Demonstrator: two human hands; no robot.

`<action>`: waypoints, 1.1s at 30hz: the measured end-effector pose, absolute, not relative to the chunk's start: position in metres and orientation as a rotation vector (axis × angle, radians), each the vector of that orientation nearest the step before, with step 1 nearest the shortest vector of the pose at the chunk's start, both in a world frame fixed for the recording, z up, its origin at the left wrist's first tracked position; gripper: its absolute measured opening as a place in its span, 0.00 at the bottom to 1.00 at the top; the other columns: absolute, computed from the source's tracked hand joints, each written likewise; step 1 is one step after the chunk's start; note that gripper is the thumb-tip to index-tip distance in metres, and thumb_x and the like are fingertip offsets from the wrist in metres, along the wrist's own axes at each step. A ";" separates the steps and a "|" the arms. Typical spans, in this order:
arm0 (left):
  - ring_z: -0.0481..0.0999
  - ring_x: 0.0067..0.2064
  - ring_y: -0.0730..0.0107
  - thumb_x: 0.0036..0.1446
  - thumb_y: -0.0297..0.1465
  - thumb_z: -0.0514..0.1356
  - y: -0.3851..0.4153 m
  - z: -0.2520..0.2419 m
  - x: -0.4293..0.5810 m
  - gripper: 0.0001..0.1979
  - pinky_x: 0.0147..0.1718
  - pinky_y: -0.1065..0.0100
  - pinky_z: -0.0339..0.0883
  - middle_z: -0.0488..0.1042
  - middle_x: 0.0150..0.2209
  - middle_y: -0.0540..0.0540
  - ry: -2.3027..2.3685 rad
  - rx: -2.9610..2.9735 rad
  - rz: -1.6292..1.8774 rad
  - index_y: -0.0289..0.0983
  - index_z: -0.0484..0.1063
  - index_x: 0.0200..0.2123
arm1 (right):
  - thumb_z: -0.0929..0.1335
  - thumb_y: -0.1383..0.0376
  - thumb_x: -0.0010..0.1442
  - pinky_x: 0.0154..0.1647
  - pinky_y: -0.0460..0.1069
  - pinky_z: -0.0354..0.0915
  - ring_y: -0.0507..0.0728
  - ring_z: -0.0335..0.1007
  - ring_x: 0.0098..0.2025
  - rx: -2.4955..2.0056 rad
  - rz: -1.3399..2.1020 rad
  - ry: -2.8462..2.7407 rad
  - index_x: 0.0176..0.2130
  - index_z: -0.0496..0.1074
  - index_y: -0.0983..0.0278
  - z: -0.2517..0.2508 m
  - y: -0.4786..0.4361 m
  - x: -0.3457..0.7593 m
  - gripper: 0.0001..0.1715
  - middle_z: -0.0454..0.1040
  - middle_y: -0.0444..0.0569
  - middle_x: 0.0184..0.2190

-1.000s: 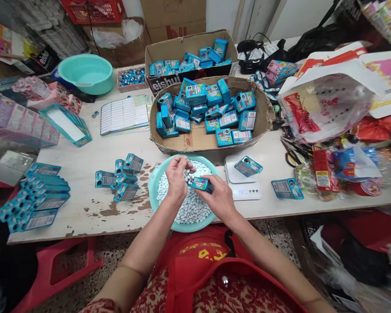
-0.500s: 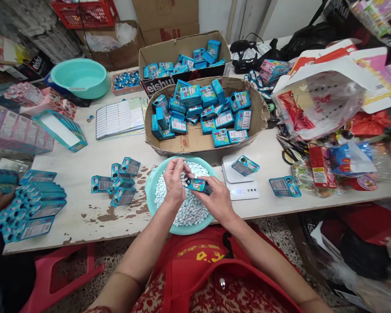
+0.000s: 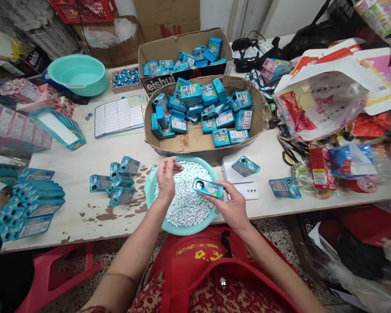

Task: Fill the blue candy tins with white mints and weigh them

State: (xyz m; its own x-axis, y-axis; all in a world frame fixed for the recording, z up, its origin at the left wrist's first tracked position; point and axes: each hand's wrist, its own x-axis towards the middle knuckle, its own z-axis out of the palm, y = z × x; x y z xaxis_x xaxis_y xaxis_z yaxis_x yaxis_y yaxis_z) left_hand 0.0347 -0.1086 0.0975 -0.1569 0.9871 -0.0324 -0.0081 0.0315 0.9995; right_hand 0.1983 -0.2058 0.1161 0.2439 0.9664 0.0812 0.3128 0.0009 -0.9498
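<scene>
A small blue candy box [image 3: 207, 188] lies tilted in my right hand [image 3: 233, 204], gripped at its right end between thumb and fingers. White candies show through the round hole in its face. My left hand [image 3: 167, 177] is closed with its fingertips together, above the left side of a turquoise basin [image 3: 149, 191]. Whether anything is inside those fingers is hidden. White pebble-like candies [image 3: 189, 208] fill the basin beneath both hands. On a white scale [image 3: 230, 167] to the right rests another blue box [image 3: 246, 166].
Two cardboard cartons [image 3: 182, 141] of blue boxes stand behind the basin. Several blue boxes [image 3: 122, 196] lie left of it, and one blue box [image 3: 285, 187] lies right of the scale. Another person's hand [image 3: 3, 198] is beside stacked boxes [image 3: 39, 208] at far left.
My left hand has moved left, away from the box. My right hand has shifted right with the box, whose round hole now shows white candies.
</scene>
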 end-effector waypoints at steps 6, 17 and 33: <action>0.68 0.52 0.57 0.58 0.39 0.55 -0.121 0.031 0.039 0.15 0.53 0.56 0.60 0.71 0.49 0.41 1.481 2.103 0.391 0.38 0.72 0.45 | 0.74 0.57 0.50 0.46 0.55 0.68 0.58 0.72 0.42 -1.625 0.816 -1.207 0.43 0.74 0.60 0.107 -0.215 0.216 0.21 0.76 0.48 0.39; 0.66 0.26 0.72 0.50 0.38 0.62 -0.125 0.027 0.025 0.11 0.30 0.71 0.61 0.66 0.22 0.51 1.658 1.397 0.847 0.37 0.70 0.22 | 0.73 0.58 0.51 0.47 0.55 0.68 0.59 0.73 0.43 -1.650 0.801 -1.286 0.43 0.73 0.61 0.110 -0.216 0.206 0.19 0.76 0.49 0.40; 0.71 0.23 0.74 0.47 0.35 0.61 -0.135 0.131 0.037 0.09 0.24 0.69 0.68 0.67 0.27 0.52 0.972 0.505 1.375 0.36 0.65 0.26 | 0.72 0.63 0.54 0.41 0.53 0.67 0.60 0.73 0.42 -1.660 0.674 -1.793 0.44 0.71 0.61 0.129 -0.200 0.160 0.16 0.76 0.50 0.38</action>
State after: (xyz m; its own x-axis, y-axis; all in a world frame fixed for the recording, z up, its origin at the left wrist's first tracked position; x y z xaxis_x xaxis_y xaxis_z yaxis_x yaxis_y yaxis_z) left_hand 0.0368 -0.1354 0.1309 -0.0886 0.9568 -0.2768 -0.5800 0.1763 0.7953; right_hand 0.1604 -0.1995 0.1289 -0.0405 0.9955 0.0862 0.6919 0.0902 -0.7163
